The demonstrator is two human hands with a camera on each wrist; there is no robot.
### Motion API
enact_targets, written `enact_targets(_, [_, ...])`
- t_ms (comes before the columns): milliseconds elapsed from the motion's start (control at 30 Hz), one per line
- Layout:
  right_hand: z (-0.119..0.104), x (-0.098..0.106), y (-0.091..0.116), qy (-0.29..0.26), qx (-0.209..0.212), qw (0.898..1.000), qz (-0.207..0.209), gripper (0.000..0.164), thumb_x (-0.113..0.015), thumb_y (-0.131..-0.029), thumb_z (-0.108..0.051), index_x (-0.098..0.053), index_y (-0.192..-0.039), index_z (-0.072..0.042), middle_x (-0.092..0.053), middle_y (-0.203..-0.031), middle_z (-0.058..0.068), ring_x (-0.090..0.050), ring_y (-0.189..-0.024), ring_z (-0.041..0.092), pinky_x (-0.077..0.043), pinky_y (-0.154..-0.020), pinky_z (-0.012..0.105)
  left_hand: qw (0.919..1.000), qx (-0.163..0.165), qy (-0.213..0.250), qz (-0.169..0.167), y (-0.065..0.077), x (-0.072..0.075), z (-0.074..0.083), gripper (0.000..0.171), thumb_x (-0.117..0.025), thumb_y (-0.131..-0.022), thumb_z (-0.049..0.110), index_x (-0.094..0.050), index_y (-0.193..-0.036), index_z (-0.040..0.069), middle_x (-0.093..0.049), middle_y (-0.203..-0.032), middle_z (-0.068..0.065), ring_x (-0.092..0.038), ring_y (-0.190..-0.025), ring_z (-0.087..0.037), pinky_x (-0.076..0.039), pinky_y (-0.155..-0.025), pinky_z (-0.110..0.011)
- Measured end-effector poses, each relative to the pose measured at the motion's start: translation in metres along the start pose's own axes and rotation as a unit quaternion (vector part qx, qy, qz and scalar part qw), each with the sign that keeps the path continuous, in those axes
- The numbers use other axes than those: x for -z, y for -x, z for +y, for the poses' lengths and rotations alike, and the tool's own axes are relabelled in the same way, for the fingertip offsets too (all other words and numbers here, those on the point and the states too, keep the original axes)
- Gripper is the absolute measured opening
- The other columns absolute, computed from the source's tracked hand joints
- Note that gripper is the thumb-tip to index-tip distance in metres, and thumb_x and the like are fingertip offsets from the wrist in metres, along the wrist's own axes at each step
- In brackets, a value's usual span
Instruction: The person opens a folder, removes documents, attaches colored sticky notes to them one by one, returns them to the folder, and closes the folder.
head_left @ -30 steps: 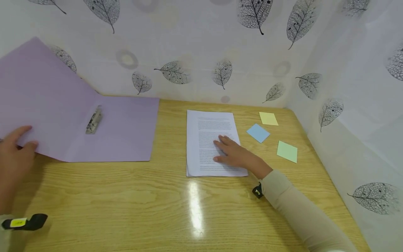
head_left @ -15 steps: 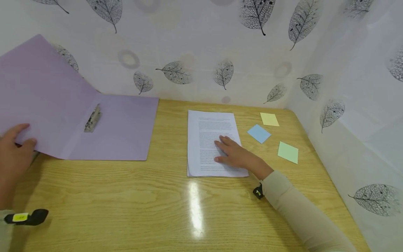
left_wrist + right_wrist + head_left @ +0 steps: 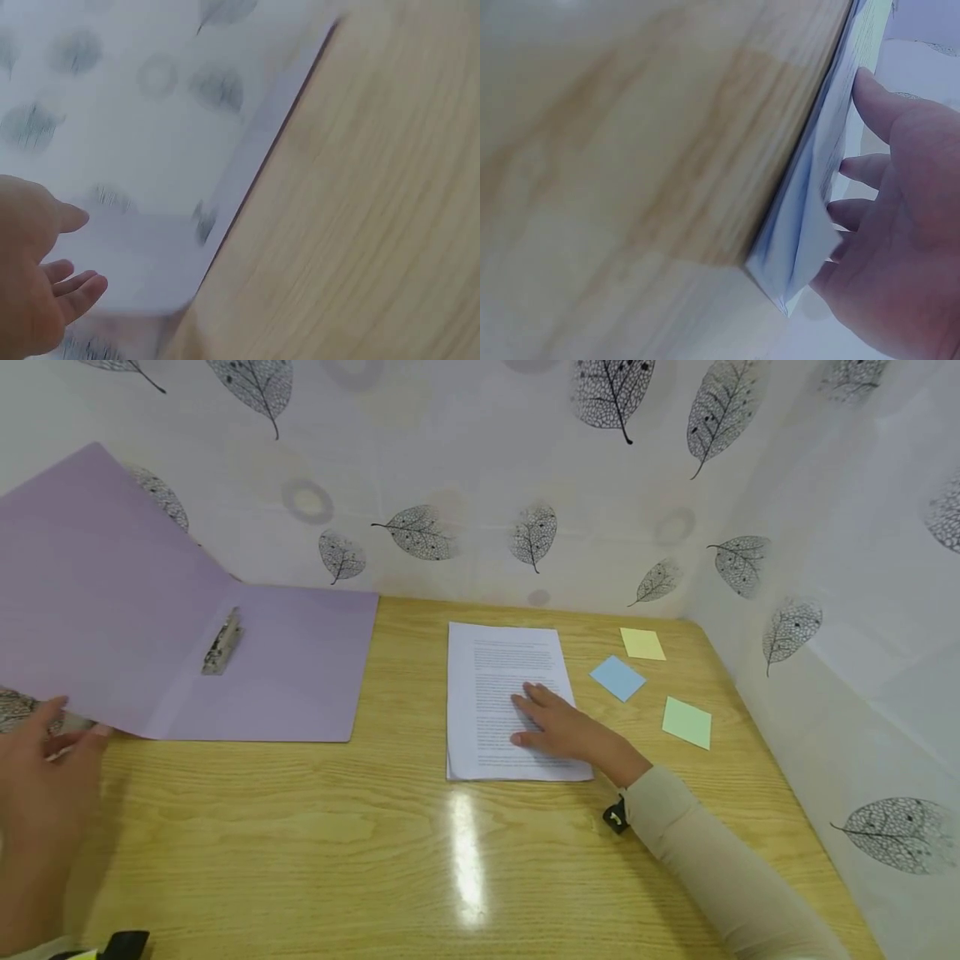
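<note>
A lilac folder (image 3: 300,664) lies spread out at the left of the table, its left cover (image 3: 112,593) slanting up toward the patterned backdrop. Near its fold sits a metal clip (image 3: 222,643). My left hand (image 3: 56,785) is at the lower edge of that cover; in the left wrist view its thumb and fingers (image 3: 82,296) are parted with nothing between them. Mid-table is a stack of printed paper (image 3: 498,660). My right hand (image 3: 558,727) rests on it with fingers spread, and in the right wrist view the sheets' corner (image 3: 795,255) fans slightly apart.
Right of the stack lie three small paper squares: yellow (image 3: 642,643), blue (image 3: 617,678) and green (image 3: 686,722). A leaf-patterned white sheet (image 3: 465,452) stands behind and along the right side of the wooden table (image 3: 300,843).
My left hand has let go of the folder's cover and moved down toward me. The cover still slants up. My right hand stays in place on the paper.
</note>
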State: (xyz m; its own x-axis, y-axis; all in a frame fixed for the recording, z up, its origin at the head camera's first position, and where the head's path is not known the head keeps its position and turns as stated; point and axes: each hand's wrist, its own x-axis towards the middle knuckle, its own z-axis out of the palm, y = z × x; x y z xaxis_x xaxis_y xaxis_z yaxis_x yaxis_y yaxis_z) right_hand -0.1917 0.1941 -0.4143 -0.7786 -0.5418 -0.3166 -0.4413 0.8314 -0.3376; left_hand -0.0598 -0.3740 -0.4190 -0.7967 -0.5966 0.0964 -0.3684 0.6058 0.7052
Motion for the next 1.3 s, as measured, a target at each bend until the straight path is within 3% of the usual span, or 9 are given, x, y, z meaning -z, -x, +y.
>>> enact_targets(100, [0.000, 0.000, 0.000, 0.000, -0.003, 1.000, -0.001, 0.078, -0.053, -0.102, -0.048, -0.020, -0.161, -0.008, -0.004, -0.168, 0.020, -0.002, -0.156, 0.039, -0.012, -0.125, 0.055, 0.9952, -0.087, 0.038, -0.023, 0.028, -0.018, 0.035, 0.057, -0.056, -0.104, 0.025, -0.036, -0.158, 0.024, -0.040, -0.154, -0.013, -0.054, -0.127, -0.004, -0.041, -0.103, -0.010])
enact_targets(233, [0.001, 0.000, 0.000, -0.004, -0.009, 1.000, -0.002, 0.079, -0.053, -0.102, -0.049, -0.020, -0.161, -0.009, -0.004, -0.169, 0.018, -0.002, -0.156, 0.037, -0.012, -0.125, 0.055, 0.9634, -0.210, 0.099, -0.134, 0.052, -0.053, 0.083, 0.055, -0.062, -0.102, 0.025, -0.045, -0.153, 0.014, -0.049, -0.143, -0.020, -0.055, -0.113, -0.001, -0.040, -0.087, 0.000])
enact_targets(367, [0.002, 0.000, 0.000, -0.005, -0.006, 1.000, -0.001, 0.079, -0.053, -0.102, -0.050, -0.020, -0.161, -0.010, -0.004, -0.169, 0.017, -0.002, -0.156, 0.037, -0.012, -0.125, 0.055, 0.9269, -0.252, 0.093, -0.262, 0.069, -0.096, 0.124, 0.056, -0.056, -0.104, 0.035, -0.042, -0.154, 0.014, -0.044, -0.150, -0.018, -0.055, -0.124, -0.034, -0.053, -0.098, -0.032])
enact_targets(467, [0.003, 0.000, 0.000, 0.000, -0.004, 1.000, 0.000, 0.079, -0.053, -0.102, -0.050, -0.021, -0.161, -0.009, -0.004, -0.169, 0.018, -0.003, -0.156, 0.038, -0.012, -0.125, 0.054, 0.9008, -0.260, 0.092, -0.336, 0.078, -0.130, 0.149, 0.055, -0.056, -0.104, 0.036, -0.042, -0.153, 0.015, -0.041, -0.154, -0.014, -0.053, -0.128, -0.038, -0.052, -0.097, -0.053])
enact_targets(600, [0.005, -0.001, 0.000, 0.002, -0.005, 1.000, 0.004, 0.078, -0.053, -0.102, -0.050, -0.021, -0.161, -0.009, -0.005, -0.169, 0.018, -0.003, -0.156, 0.037, -0.012, -0.125, 0.054, 0.8719, -0.272, 0.083, -0.398, 0.083, -0.172, 0.177, 0.052, -0.059, -0.103, 0.032, -0.044, -0.152, 0.017, -0.040, -0.156, -0.010, -0.047, -0.137, -0.035, -0.048, -0.104, -0.055])
enact_targets(733, [0.006, -0.002, -0.002, -0.002, -0.003, 1.000, 0.006, 0.079, -0.054, -0.102, -0.050, -0.022, -0.161, -0.010, -0.005, -0.169, 0.017, -0.003, -0.156, 0.037, -0.013, -0.125, 0.054, 0.8483, -0.324, 0.050, -0.416, 0.083, -0.204, 0.191, 0.053, -0.061, -0.102, 0.029, -0.046, -0.150, 0.012, -0.039, -0.156, -0.013, -0.039, -0.144, -0.033, -0.039, -0.115, -0.053])
enact_targets(800, [0.006, -0.003, -0.003, 0.000, -0.003, 1.000, 0.005, 0.079, -0.054, -0.102, -0.051, -0.022, -0.161, -0.010, -0.005, -0.169, 0.017, -0.003, -0.156, 0.037, -0.013, -0.125, 0.054, 0.8412, -0.341, 0.029, -0.419, 0.082, -0.214, 0.193, 0.055, -0.063, -0.101, 0.028, -0.046, -0.150, 0.009, -0.037, -0.157, -0.015, -0.035, -0.147, -0.033, -0.036, -0.117, -0.051])
enact_targets(1000, [0.002, 0.000, -0.004, 0.007, 0.001, 1.000, 0.006, 0.079, -0.054, -0.101, -0.051, -0.023, -0.161, -0.009, -0.007, -0.168, 0.019, -0.005, -0.156, 0.037, -0.013, -0.125, 0.053, 0.8354, -0.352, -0.009, -0.422, 0.081, -0.221, 0.191, 0.059, -0.067, -0.099, 0.025, -0.047, -0.148, 0.000, -0.031, -0.161, -0.020, -0.031, -0.150, -0.035, -0.033, -0.119, -0.049])
enact_targets(1300, [0.036, 0.008, 0.000, -0.115, -0.011, 0.993, 0.038, 0.078, -0.061, -0.100, -0.040, -0.023, -0.160, -0.007, -0.017, -0.168, 0.017, -0.013, -0.155, 0.036, -0.013, -0.126, 0.052, 0.8316, -0.356, -0.040, -0.424, 0.083, -0.220, 0.193, 0.061, -0.065, -0.100, 0.027, -0.044, -0.149, -0.003, -0.034, -0.160, -0.018, -0.032, -0.150, -0.035, -0.032, -0.120, -0.049])
